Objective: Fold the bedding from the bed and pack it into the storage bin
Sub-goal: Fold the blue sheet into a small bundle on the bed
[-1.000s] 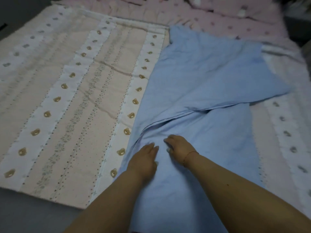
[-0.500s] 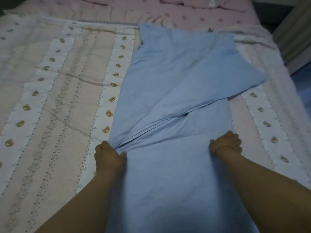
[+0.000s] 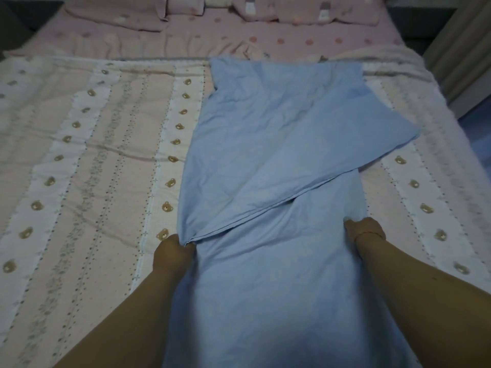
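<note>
A light blue sheet (image 3: 276, 144) lies lengthwise down the middle of the bed, its far part folded back over the near part in a slanted flap. My left hand (image 3: 172, 252) grips the sheet's left edge where the flap's corner ends. My right hand (image 3: 365, 231) grips the right edge at about the same height. Both arms reach forward along the sheet's sides. Under the sheet lies a pink and white quilt with bear motifs (image 3: 93, 168). No storage bin is in view.
Pink pillows (image 3: 292, 11) and a pink dotted bedsheet (image 3: 239, 41) lie at the head of the bed. A fluffy white blanket (image 3: 435, 120) runs along the right side. Beyond the right edge stands a pale wall or cabinet (image 3: 459, 43).
My hands moved apart from the sheet's middle to its left and right edges and took hold there. The view tilted up toward the pillows.
</note>
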`<state>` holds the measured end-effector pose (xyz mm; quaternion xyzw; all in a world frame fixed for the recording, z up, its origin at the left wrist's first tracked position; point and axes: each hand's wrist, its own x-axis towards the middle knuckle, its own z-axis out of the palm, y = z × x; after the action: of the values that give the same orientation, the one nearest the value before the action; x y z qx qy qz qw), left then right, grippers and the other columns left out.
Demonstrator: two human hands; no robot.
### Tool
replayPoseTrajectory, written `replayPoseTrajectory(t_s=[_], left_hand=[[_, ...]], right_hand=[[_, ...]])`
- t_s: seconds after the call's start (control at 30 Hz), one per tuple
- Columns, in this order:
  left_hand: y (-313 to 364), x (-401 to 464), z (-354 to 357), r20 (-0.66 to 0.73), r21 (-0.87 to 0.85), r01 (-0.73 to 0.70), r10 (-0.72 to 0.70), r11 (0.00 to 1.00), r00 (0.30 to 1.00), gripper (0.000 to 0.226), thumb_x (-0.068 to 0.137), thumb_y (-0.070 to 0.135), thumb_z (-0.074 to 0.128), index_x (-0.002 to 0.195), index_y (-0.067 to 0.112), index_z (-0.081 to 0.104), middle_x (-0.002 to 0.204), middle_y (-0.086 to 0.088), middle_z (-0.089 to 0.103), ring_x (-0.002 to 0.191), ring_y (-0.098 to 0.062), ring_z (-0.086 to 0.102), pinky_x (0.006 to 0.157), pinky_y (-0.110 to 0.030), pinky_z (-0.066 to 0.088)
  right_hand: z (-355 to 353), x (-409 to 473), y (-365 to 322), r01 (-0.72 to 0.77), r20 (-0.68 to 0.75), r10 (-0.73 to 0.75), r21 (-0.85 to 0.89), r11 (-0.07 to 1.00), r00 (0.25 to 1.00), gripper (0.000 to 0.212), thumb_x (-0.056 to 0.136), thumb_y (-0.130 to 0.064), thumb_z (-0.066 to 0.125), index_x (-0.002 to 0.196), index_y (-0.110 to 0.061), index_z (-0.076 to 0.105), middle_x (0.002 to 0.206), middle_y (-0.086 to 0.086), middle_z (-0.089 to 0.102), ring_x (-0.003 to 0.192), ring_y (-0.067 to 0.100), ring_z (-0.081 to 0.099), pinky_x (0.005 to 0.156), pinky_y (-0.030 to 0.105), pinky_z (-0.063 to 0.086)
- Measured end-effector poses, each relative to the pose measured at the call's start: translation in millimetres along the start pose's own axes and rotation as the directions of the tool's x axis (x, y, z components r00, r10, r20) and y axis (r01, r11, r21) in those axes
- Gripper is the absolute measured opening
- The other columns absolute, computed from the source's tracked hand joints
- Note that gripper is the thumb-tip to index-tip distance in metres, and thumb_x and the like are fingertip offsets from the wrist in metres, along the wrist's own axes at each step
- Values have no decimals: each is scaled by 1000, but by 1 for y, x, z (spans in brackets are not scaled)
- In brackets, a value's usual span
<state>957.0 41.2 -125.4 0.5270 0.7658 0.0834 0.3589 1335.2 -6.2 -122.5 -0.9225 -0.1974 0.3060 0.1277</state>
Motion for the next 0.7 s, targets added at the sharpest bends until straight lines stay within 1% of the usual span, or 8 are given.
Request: replayPoseTrajectory(t_s=[0.07,0.13,0.2,0.27,0.43,0.5,0.6,0.7], left_hand=[[6,0,-3,14,-145,-9,11,989,1000,12,85,16,58,87,4,58,73,-1,53,86,-28,57,59,-28,36],[12,-1,-7,50,-319,10,6,948,999,2,89,6,55,89,6,57,74,1,53,78,-23,56,59,-25,39],[18,-5,-17,103,-441,15,35,897,994,1,92,11,58,93,10,59,81,1,59,74,-15,56,63,-24,44],[23,-5,-26,139,-478,23,50,878,989,15,92,23,61,92,7,63,85,-4,64,76,-20,58,65,-26,46],[-11,-10,-54,383,-425,180,-4,887,924,35,83,39,72,96,6,69,93,-8,73,86,-27,68,77,-37,56],[-24,-19,-62,514,-332,218,-17,918,858,25,84,28,72,87,3,72,78,-8,75,68,-22,68,60,-27,53],[-28,-19,-63,523,-106,133,-58,985,850,32,84,29,73,64,6,63,49,1,62,47,-13,52,45,-20,36],[-6,-1,-59,461,62,-127,84,990,883,47,47,49,63,72,10,61,68,-3,65,65,-18,59,56,-25,43]], right_hand=[[-5,-6,-3,40,-28,-39,33,999,999,51,95,-30,50,129,8,48,130,28,51,116,42,51,94,42,43],[-9,-14,-7,71,-63,-66,86,994,996,48,96,-26,49,128,8,47,130,28,51,116,42,51,93,41,42],[-13,-25,-10,92,-75,-83,119,989,994,48,96,-26,49,130,8,45,132,28,49,119,41,49,96,39,40],[-21,-34,-9,98,-96,-86,120,988,992,52,97,-31,47,131,8,44,135,27,47,121,40,48,98,38,39],[-49,-50,12,-23,-73,18,-70,997,997,64,97,-41,42,138,8,37,143,27,39,129,41,41,107,42,33],[-50,-56,22,-113,10,115,-129,985,993,66,96,-40,46,140,8,34,146,26,36,132,40,38,109,42,31],[-43,-70,26,-204,40,229,-324,924,973,61,92,-39,53,137,1,41,143,21,41,130,36,42,108,41,35],[-37,-73,5,-187,-142,138,-437,880,980,50,86,-36,57,126,-7,48,131,15,49,119,32,47,99,40,41]])
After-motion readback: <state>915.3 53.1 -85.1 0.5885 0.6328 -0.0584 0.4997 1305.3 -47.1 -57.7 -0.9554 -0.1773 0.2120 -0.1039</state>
